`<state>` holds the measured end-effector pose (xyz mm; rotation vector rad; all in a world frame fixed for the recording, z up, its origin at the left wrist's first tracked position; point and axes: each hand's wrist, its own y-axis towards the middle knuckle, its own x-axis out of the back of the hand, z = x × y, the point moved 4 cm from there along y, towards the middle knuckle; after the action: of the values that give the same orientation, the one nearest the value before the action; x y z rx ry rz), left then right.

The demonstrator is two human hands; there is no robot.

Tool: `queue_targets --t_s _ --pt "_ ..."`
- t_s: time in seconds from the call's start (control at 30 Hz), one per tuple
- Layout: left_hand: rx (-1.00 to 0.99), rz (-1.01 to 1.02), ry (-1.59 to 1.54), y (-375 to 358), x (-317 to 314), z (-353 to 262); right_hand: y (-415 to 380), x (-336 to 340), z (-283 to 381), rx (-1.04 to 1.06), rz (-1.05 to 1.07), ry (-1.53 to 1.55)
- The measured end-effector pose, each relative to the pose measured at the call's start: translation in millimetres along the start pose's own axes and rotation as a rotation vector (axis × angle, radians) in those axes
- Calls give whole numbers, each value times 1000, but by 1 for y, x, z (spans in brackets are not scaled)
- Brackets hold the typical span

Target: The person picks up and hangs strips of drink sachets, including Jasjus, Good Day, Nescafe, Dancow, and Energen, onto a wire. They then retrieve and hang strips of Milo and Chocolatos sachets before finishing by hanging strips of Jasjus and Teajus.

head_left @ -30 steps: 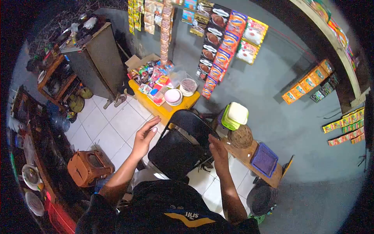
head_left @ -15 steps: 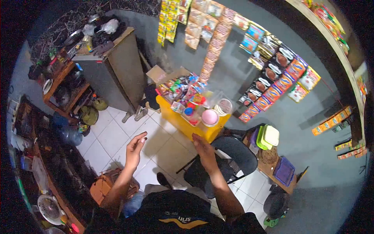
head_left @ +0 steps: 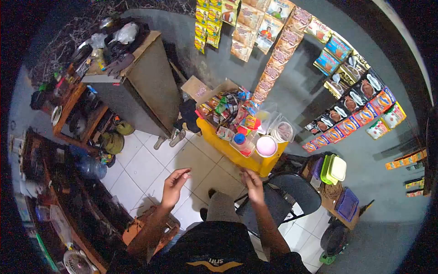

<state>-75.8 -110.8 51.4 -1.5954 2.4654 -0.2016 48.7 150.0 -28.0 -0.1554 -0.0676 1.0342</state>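
My left hand (head_left: 174, 187) is raised over the tiled floor (head_left: 132, 171), its thumb and fingers slightly apart. Nothing shows between them. My right hand (head_left: 252, 185) is up near the front edge of the yellow table (head_left: 219, 148), above a black chair (head_left: 299, 194). Its fingers are loosely bent and apart, with no object visible in them. The hands are well apart from each other. On the yellow table are a pink-lidded tub (head_left: 266, 146), a jar with a blue lid (head_left: 240, 139) and an open carton (head_left: 196, 89) beside many small packets.
Strips of sachets (head_left: 276, 64) hang on the grey wall. A fridge (head_left: 121, 102) stands at the back left, next to a wooden shelf (head_left: 93, 121). Green and white containers (head_left: 336, 169) sit on a small table at the right. An orange-brown bag (head_left: 137, 228) lies lower left.
The view has shifted, so the yellow table and wall sachets appear further right. A leg now shows stepped forward below my hands. Both hands remain raised and apart.
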Motion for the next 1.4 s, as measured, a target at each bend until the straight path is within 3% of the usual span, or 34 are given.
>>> queue_targets --t_s 0.23,0.37,0.43,0.5,0.57,0.63,0.77,0.8,0.83,0.9,1.03,1.1,1.17,1.27,1.33,1.4 --pt "17 50 -68 114 -14 14 108 -19 -27 -280 51 3" --pt "131 -15 9 177 -17 13 196 -38 -59 -193 167 -144" --pt "93 -21 -23 203 -19 15 235 -52 -58 -30 224 -260" --pt "100 -15 9 226 -19 13 263 -67 -55 -86 214 -226" --pt "122 -33 12 244 -18 21 279 -75 -69 -143 194 -186" --pt "189 -22 9 263 -17 33 296 -81 -100 2 249 -257" --pt "155 60 -91 303 -22 68 301 -84 -99 23 182 -457" --pt "353 50 32 311 -22 68 298 -83 -98 -125 154 -305" --pt "363 69 37 320 -22 76 299 -82 -101 -265 124 -149" --pt "239 157 -119 347 -25 100 297 -79 -114 -238 57 -124" --pt "160 295 -28 399 -25 139 315 -58 -125 -261 -149 -216" --pt "194 331 27 423 -32 142 336 -40 -130 -155 -227 -133" --pt "233 367 86 448 -40 139 358 -20 -163 -496 -478 386" --pt "234 379 95 477 -45 153 398 6 -179 -534 -511 290" --pt "170 425 251 488 -39 164 416 14 -201 -430 -637 546" --pt "209 439 217 488 -31 171 441 18 -221 -447 -684 672"
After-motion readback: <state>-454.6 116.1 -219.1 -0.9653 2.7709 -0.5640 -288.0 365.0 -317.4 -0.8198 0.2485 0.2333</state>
